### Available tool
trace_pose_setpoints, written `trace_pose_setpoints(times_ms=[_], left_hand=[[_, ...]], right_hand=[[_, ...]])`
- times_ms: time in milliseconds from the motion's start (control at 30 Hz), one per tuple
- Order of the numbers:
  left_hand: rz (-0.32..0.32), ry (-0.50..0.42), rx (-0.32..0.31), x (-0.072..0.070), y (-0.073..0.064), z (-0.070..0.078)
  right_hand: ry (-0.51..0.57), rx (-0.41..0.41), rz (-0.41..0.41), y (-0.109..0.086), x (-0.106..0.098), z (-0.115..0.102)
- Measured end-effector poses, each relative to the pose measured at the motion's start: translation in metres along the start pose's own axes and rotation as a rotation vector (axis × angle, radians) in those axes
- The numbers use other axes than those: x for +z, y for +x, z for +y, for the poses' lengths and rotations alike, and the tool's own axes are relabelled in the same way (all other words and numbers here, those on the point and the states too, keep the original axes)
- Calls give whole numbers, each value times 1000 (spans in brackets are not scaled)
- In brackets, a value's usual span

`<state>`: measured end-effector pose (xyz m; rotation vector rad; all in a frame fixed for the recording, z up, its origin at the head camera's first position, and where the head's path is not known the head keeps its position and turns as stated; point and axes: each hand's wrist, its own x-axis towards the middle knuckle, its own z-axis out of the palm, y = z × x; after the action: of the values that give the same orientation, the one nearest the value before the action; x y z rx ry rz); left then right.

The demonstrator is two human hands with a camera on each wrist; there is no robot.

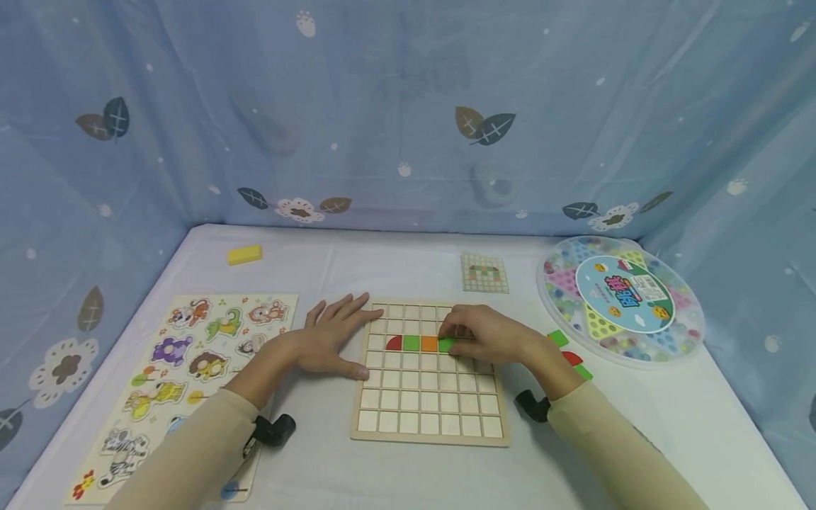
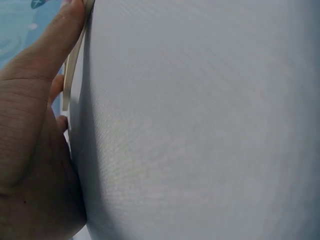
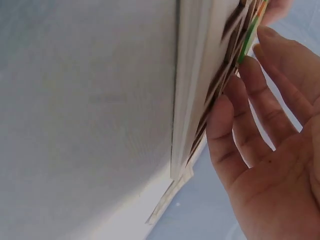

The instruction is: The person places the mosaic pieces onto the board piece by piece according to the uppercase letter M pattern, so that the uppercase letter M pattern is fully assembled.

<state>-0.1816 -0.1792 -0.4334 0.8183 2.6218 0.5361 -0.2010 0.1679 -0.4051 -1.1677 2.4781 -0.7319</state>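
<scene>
A wooden grid board (image 1: pixel 409 423) lies flat in front of me. One row holds a red quarter-round tile (image 1: pixel 395 343), a green square tile (image 1: pixel 411 343) and an orange square tile (image 1: pixel 429 344). At the right end of that row, my right hand (image 1: pixel 487 334) pinches another green tile (image 1: pixel 448 345) between thumb and fingers, right at the grid. The right wrist view shows these fingertips (image 3: pixel 244 65) close against the board's surface. My left hand (image 1: pixel 325 343) rests with fingers spread along the board's left edge, its thumb and a fingertip touching the frame.
A small pattern card (image 1: pixel 484 273) lies behind the board. To the right are loose red and green tiles (image 1: pixel 571 358), partly behind my forearm, and a round marble game box (image 1: pixel 625 301). An animal puzzle board (image 1: pixel 210 333) and a yellow block (image 1: pixel 245 255) are on the left.
</scene>
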Motion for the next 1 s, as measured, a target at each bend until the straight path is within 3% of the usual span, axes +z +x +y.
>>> trace_pose_setpoints(times_ms=[567,1000], left_hand=[[-4,-4,-4,-1,1,2],[-3,-1,-14,-2,1,2]], right_hand=[[23,54,28,-31,-24,3],[31,72,87,-60,-29,19]])
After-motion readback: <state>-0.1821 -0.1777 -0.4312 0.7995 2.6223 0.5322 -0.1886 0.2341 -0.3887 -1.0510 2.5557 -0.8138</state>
